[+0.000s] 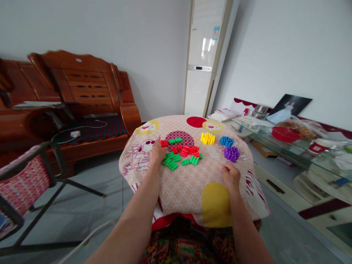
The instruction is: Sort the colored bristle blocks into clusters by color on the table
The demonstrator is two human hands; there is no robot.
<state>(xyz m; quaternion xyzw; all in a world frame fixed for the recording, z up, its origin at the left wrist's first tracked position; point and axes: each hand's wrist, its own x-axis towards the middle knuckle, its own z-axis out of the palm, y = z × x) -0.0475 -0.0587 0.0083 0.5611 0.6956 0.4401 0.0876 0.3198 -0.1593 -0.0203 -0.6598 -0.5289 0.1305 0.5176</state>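
Three of the five colours look pretty much sorted to me. On the right of the round surface (183,190), the yellow pieces (207,139) sit in a tight bunch toward the far side, the blue pieces (226,141) are in another bunch just right of them, and the purple pieces (231,154) are packed together just on the near side of the blue. Those look like they're standing on end, and I can't spot any stray colour among them.

Red and green are the messy part. The loose reds (189,150) lie near the middle, with loose greens (171,160) sprawled to their near left and a few more greens (194,160) right up against their near side. On the far left, though, there's a short red row (164,143) and a green row (175,140) just right of it, so I'd guess those two colours are started but nowhere near done. What's left, imo, is getting the middle jumble split up and lined up like the rest.

Hands: the left hand (157,152) is right at the red row, but I honestly can't tell if its fingers are pinching a piece or just resting against it. The right hand (231,175) is on the near side of the purple bunch, apart from it, fingers curled in. Can't tell whether anything's tucked in there.
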